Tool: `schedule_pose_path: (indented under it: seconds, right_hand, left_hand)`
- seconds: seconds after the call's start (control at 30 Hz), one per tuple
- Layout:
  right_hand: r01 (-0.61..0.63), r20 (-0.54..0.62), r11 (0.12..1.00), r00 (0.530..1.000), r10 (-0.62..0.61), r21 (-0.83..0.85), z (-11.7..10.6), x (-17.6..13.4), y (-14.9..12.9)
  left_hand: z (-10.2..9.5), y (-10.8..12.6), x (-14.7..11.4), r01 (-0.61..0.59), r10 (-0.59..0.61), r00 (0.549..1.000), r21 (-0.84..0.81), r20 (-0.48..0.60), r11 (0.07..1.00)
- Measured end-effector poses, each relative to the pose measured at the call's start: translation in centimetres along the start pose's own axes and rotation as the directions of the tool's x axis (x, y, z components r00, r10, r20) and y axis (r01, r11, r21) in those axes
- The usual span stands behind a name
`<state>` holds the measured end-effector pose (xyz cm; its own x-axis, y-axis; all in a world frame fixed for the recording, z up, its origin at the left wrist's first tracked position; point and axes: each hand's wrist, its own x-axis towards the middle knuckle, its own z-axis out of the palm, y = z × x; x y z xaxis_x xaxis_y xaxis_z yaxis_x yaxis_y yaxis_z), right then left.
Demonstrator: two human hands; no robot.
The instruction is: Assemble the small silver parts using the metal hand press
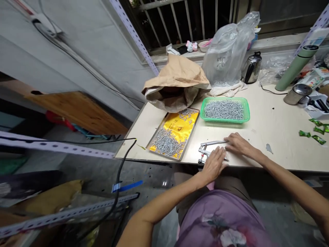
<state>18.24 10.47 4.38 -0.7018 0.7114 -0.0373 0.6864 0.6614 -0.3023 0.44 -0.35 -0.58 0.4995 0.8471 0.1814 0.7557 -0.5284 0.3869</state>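
A silver hand plier with two long handles and a spring [205, 148] lies at the table's front edge, its jaw end pointing left. My left hand [214, 163] rests over its lower handle, fingers stretched out and covering part of it. My right hand [238, 144] is at the tip of the upper handle, fingers extended and slightly bent, touching or nearly touching it. Left of the plier sits a shallow tray [190, 137] lined with yellow cloth, bearing many small metal screw-like pieces [167, 143]. Beyond the plier stands a green plastic basket [224, 120] filled with similar pieces.
An open brown paper bag [177, 75] stands behind the tray, with a clear plastic bag [226, 55] beside it. A metal jug [253, 68], green flask [295, 70] and green-wrapped sweets [318, 139] are farther right. A black cable [120, 168] hangs off the left side.
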Motion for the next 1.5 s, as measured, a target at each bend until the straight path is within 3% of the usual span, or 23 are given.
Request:
schedule_pose_path:
  seconds: [0.13, 0.2, 0.3, 0.4, 0.47, 0.57, 0.73, 0.83, 0.9, 0.97, 1.0, 1.07, 1.17, 1.23, 1.33, 1.5]
  right_hand:
    - [-0.200, -0.027, 0.972, 0.980, 0.198, -0.120, -0.9, 2.3, -1.6]
    - [-0.215, -0.042, 0.960, 0.977, 0.211, -0.182, -1.4, 3.4, -3.1]
    - [0.042, 0.024, 0.982, 0.999, -0.039, -0.185, -1.5, 4.6, -5.9]
    - [0.360, 0.185, 0.923, 0.924, -0.334, -0.135, -0.7, 5.3, -8.7]
    - [0.463, 0.252, 0.873, 0.873, -0.418, -0.155, 0.1, 5.8, -10.1]
    - [0.534, 0.255, 0.822, 0.838, -0.482, -0.198, 1.0, 6.6, -11.1]
    - [0.498, 0.164, 0.859, 0.863, -0.478, -0.115, 0.9, 7.6, -11.2]
    - [0.384, -0.042, 0.923, 0.922, -0.385, -0.031, -1.0, 8.0, -10.1]
    - [0.289, -0.227, 0.957, 0.933, -0.280, 0.007, -3.1, 8.4, -8.3]
    - [0.218, -0.378, 0.975, 0.906, -0.189, 0.035, -5.6, 9.0, -5.8]
    - [0.173, -0.426, 0.984, 0.894, -0.143, 0.032, -6.7, 9.4, -4.4]
    - [0.076, -0.452, 0.997, 0.890, -0.069, -0.003, -8.5, 10.0, -1.5]
    - [-0.032, -0.427, 0.993, 0.904, -0.021, -0.118, -9.2, 10.3, 1.2]
    - [-0.015, -0.416, 0.987, 0.908, -0.055, -0.163, -8.5, 9.6, 1.4]
    - [0.104, -0.365, 0.986, 0.920, -0.144, -0.127, -6.2, 7.2, -0.4]
    - [0.238, -0.170, 0.971, 0.956, -0.237, -0.018, -1.3, 2.1, -4.1]
  left_hand:
    - [0.5, 0.8, -0.4, 0.002, -0.002, 1.000, -0.025, -0.010, 1.000]
    - [0.3, 0.9, -0.2, 0.008, -0.009, 1.000, -0.043, -0.012, 0.999]
    - [0.1, 0.9, 0.0, 0.017, -0.016, 1.000, -0.087, 0.009, 0.996]
    - [0.5, 0.9, -0.2, 0.088, -0.079, 0.994, -0.129, 0.070, 0.988]
    - [0.7, 0.9, -0.2, 0.128, -0.115, 0.989, -0.138, 0.096, 0.982]
    - [0.8, 0.9, 0.1, 0.119, -0.102, 0.987, -0.141, 0.123, 0.983]
    - [-0.1, 1.3, 0.8, 0.156, -0.147, 0.987, -0.166, 0.063, 0.974]
    - [-1.9, 0.5, 0.2, 0.168, -0.166, 0.986, -0.165, 0.023, 0.972]
    - [-4.2, -1.1, -0.6, 0.200, -0.202, 0.979, -0.138, -0.006, 0.970]
    - [-7.1, -3.7, -1.3, 0.322, -0.323, 0.944, -0.036, -0.070, 0.946]
    - [-8.6, -5.1, -1.6, 0.451, -0.442, 0.887, 0.047, -0.135, 0.891]
    - [-11.3, -7.8, -1.8, 0.622, -0.593, 0.782, 0.183, -0.190, 0.761]
    - [-13.5, -10.4, -1.6, 0.697, -0.689, 0.708, 0.312, -0.155, 0.646]
    - [-13.8, -10.9, -1.3, 0.693, -0.714, 0.694, 0.355, -0.094, 0.628]
    - [-13.7, -10.8, -0.7, 0.681, -0.740, 0.673, 0.383, 0.007, 0.624]
    - [-13.9, -10.9, 0.2, 0.699, -0.779, 0.621, 0.389, 0.085, 0.600]
